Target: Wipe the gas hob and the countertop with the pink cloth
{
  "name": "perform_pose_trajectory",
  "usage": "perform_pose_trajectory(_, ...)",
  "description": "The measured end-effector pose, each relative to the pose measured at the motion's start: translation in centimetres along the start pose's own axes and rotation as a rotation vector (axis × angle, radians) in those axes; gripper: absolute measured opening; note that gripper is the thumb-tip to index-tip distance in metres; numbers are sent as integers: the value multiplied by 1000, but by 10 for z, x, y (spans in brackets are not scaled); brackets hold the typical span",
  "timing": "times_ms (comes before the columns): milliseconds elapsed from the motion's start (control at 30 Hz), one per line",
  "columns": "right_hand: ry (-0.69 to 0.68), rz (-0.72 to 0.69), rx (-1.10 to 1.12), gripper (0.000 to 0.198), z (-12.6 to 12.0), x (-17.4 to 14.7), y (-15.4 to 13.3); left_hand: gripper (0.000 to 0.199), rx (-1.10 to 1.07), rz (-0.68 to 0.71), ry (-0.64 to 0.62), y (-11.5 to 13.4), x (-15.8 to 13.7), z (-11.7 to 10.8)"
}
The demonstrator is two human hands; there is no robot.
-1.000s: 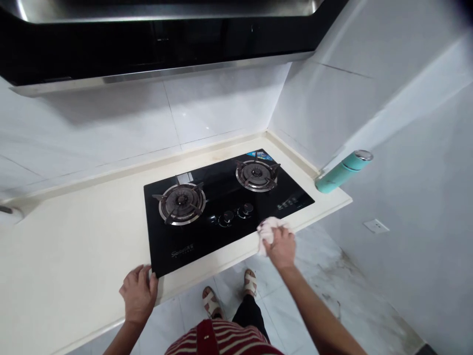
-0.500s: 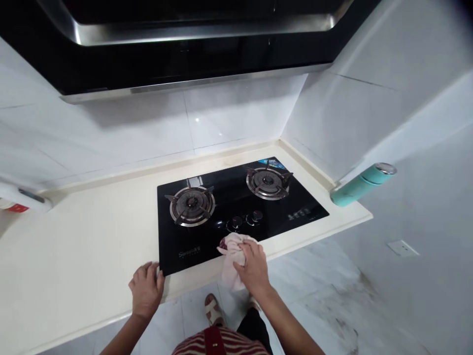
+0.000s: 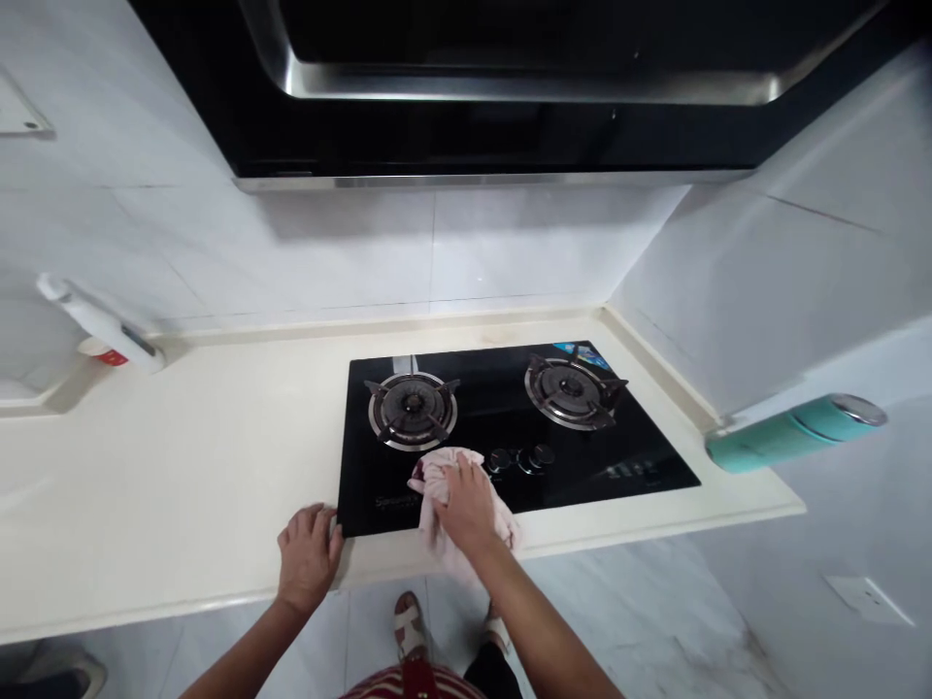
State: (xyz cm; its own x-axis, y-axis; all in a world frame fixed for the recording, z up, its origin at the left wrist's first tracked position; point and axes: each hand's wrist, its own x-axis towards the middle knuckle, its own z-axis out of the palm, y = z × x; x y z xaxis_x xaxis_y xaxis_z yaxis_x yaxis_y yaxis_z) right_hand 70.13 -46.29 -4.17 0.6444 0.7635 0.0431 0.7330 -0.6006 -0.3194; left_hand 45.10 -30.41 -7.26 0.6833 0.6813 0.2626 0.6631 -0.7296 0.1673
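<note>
A pale pink cloth (image 3: 433,529) lies bunched on the front of the black glass gas stove (image 3: 491,393), its lower part hanging over the counter edge. My right hand (image 3: 464,503) presses down on it with the fingers curled into the fabric, just left of the two control knobs (image 3: 537,458). At the stove's front left corner, my left hand (image 3: 309,553) rests on the cream countertop (image 3: 218,456), fingers loosely laid down and holding nothing. Behind the cloth is the left burner (image 3: 413,408); the right burner (image 3: 572,393) sits farther across.
Overhead juts a black range hood (image 3: 495,136). A teal flask (image 3: 790,434) stands on the counter by the right wall. At the far left, a white bottle-like object (image 3: 102,325) leans beside a red-and-white container (image 3: 109,356). A socket plate (image 3: 868,599) is on the right wall.
My right hand has slid the cloth left along the stove's front, away from the knobs. My left hand stays by the corner. The view has turned left.
</note>
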Motion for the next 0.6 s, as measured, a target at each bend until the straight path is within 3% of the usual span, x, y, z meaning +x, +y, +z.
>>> perform_pose_trajectory(133,26,39,-9,49,-7,29,10,29,-20,-9,-5,1,-2,-2)
perform_pose_trajectory(233,21,34,-51,48,-7,30,4,29,-44,-19,-8,2,-2,-4)
perform_pose_trajectory(433,-60,-172,37,44,2,-23,-18,29,-81,-24,-13,1,-2,-3)
perform_pose_trajectory(533,-65,-241,199,42,4,-52,-1,29,-89,-33,-11,-1,-2,-2)
perform_pose_trajectory(600,-18,-183,325,40,2,-67,22,29,-89,-38,-10,-1,-2,-1)
